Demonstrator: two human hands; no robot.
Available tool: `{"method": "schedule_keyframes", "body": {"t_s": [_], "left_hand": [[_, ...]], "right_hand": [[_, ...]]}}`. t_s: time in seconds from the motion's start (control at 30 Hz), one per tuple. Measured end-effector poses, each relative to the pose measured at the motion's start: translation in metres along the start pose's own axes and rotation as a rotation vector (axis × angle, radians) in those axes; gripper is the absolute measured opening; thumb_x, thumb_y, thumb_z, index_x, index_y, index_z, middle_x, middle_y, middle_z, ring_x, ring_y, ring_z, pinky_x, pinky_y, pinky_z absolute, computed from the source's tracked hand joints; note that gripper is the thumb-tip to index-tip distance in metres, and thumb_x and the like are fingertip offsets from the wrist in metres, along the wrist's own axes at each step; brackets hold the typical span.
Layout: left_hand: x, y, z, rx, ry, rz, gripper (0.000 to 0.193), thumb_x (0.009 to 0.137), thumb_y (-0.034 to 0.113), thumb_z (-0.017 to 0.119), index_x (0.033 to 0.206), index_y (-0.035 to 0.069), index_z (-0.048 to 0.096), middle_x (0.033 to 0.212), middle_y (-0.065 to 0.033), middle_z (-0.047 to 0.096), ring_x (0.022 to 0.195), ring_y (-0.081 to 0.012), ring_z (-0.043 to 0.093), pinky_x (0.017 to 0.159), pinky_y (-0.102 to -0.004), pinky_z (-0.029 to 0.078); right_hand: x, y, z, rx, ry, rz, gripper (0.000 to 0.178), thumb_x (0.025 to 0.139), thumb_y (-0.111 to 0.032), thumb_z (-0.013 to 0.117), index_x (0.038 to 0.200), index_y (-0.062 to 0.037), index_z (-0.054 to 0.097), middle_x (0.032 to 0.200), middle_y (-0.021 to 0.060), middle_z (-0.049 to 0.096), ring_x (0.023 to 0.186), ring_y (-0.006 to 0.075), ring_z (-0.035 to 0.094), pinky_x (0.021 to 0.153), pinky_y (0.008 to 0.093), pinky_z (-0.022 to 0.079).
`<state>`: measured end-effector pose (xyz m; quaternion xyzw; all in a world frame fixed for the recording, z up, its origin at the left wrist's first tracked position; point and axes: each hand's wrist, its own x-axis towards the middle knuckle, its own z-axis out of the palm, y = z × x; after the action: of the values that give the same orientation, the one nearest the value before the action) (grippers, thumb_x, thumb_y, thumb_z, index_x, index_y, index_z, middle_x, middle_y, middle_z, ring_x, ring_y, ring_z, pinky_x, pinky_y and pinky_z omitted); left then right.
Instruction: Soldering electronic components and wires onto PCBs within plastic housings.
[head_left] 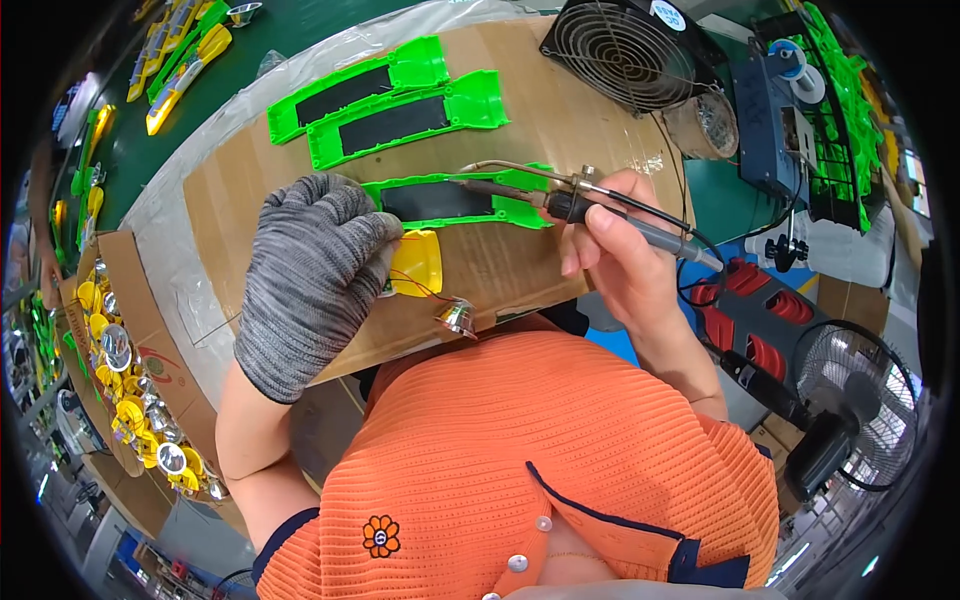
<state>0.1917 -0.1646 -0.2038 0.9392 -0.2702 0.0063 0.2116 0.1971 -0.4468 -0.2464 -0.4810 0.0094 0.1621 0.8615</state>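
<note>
My left hand [315, 280], in a grey knitted glove, is closed with its fingertips pinched at a yellow plastic part [418, 262]. Thin red wires link that part to a small silver reflector cup [457, 318] lying near the cardboard's front edge. My bare right hand [632, 250] grips a soldering iron [660, 238] with a curved solder feed tube along it. Its tip points left, above a green plastic housing [438, 200] with a black panel inside. The glove hides part of the yellow piece and the housing's left end.
Two more green housings [405, 128] lie farther back on the cardboard sheet [560, 130]. A black square fan [620, 50] and a blue solder feeder [765, 120] stand back right. At left is a box [150, 330] of yellow parts and reflectors. A round fan [855, 400] is at right.
</note>
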Motion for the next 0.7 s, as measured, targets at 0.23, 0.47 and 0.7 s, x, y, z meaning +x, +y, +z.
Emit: {"method": "schedule_keyframes", "body": {"t_s": [0.23, 0.47, 0.7], "left_hand": [[0.001, 0.015, 0.013, -0.001, 0.107, -0.083, 0.022, 0.075, 0.009, 0.072, 0.096, 0.008, 0.067, 0.094, -0.0111, 0.065, 0.095, -0.0333, 0.06, 0.087, -0.0444, 0.045], [-0.01, 0.012, 0.015, 0.001, 0.147, -0.142, 0.018, 0.074, 0.008, 0.074, 0.09, 0.007, 0.069, 0.087, -0.0109, 0.065, 0.092, -0.0326, 0.061, 0.084, -0.043, 0.046], [0.004, 0.028, 0.026, -0.156, 0.138, -0.167, 0.012, 0.077, 0.012, 0.075, 0.086, 0.008, 0.069, 0.079, -0.0105, 0.064, 0.077, -0.0303, 0.062, 0.074, -0.041, 0.046]], "right_hand": [[-0.006, 0.015, 0.002, 0.133, -0.032, 0.018, 0.014, 0.096, -0.004, 0.057, 0.104, -0.0027, 0.046, 0.078, 0.0089, 0.057, 0.066, 0.0181, 0.058, 0.063, 0.0371, 0.054], [-0.008, 0.013, -0.001, 0.054, -0.06, -0.008, 0.012, 0.097, -0.009, 0.054, 0.104, -0.0051, 0.045, 0.095, 0.0194, 0.064, 0.065, 0.0145, 0.055, 0.063, 0.034, 0.054], [-0.006, 0.019, 0.003, 0.162, -0.053, 0.034, 0.014, 0.097, -0.004, 0.057, 0.105, -0.0027, 0.045, 0.079, 0.0093, 0.057, 0.07, 0.0173, 0.058, 0.067, 0.038, 0.055]]}}
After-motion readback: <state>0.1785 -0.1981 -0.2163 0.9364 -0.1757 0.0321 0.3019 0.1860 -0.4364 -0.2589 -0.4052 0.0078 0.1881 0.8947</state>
